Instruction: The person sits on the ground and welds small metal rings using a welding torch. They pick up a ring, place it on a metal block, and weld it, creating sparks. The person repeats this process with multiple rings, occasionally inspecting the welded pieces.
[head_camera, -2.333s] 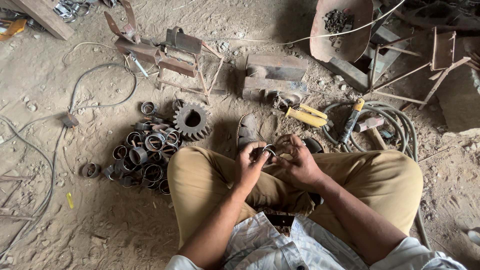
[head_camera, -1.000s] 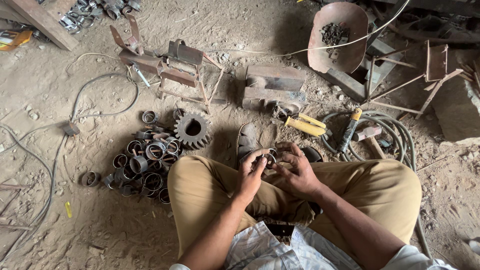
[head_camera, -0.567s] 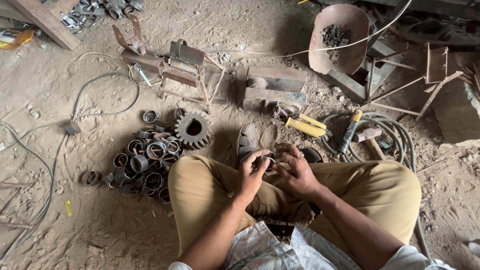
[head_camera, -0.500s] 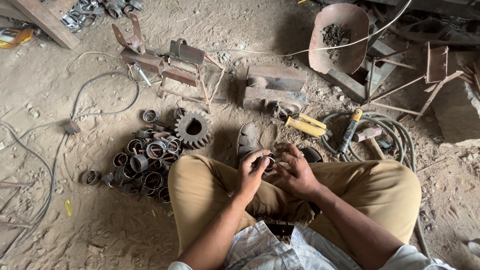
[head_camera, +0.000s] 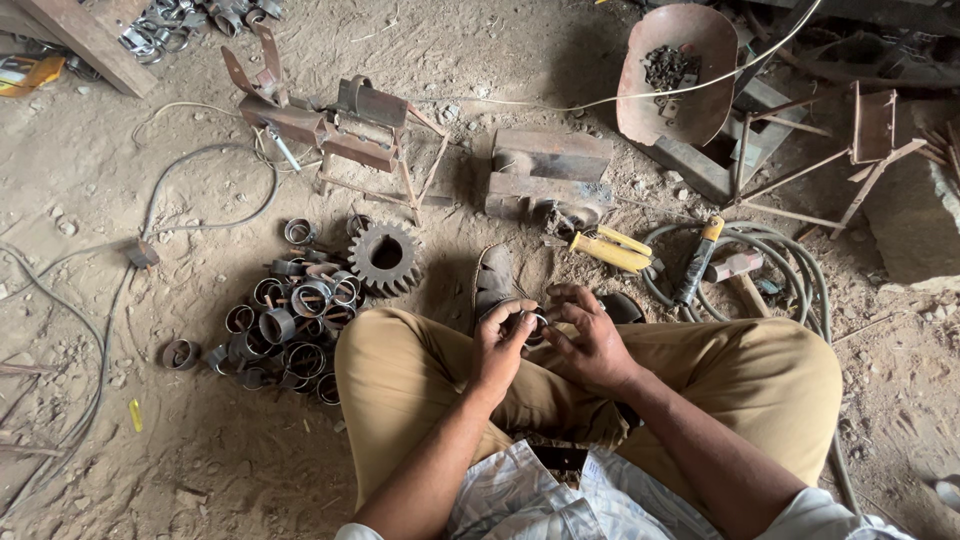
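Floor: sandy workshop floor (head_camera: 130, 480), metal rings (head_camera: 290, 325) piled beside a gear (head_camera: 385, 258).
Left hand (head_camera: 497, 345): fingers clamped on small metal ring (head_camera: 533, 323).
Right hand (head_camera: 590, 338): fingers pinching the same ring.

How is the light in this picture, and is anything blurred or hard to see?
Head view: soft, even daylight, no glare; the top right corner behind the rusty pan lies in deep shadow. The sandy floor, gear and ring pile look sharp. The small ring between left hand and right hand is mostly hidden by fingers.
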